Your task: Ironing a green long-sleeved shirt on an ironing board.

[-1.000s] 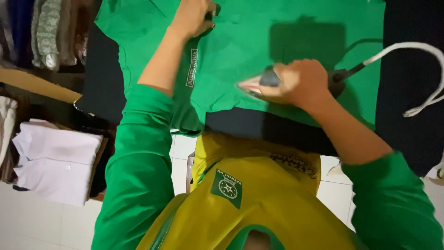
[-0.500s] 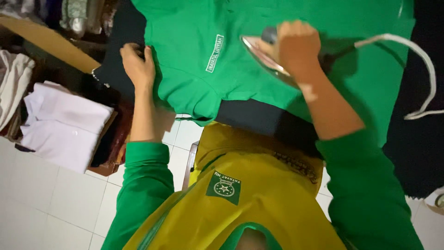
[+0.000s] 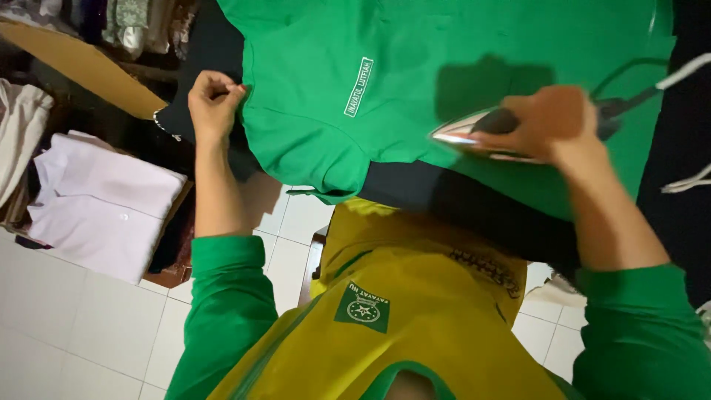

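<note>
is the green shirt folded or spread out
Spread out: the green cotton shirt lies flat on the dark ironing surface, its edge pinched by the left hand.

Green shirt (image 3: 444, 67) cut off at top edge, iron (image 3: 474, 133) mostly hidden under blurred right hand (image 3: 544, 122), white cord (image 3: 685, 70) runs off right edge, clothes top-left too dark to tell.

The left hand (image 3: 215, 104) is pulling back from the far part of the green shirt (image 3: 415, 81) to its near left edge, where its fingers (image 3: 222, 87) are now pinching the fabric. The right hand (image 3: 548, 122) is sliding the iron (image 3: 474, 133) across the shirt, now further right and nearer the body than half a second ago. The iron's white cord (image 3: 685, 70) is shifting toward the right edge of the view.
</note>
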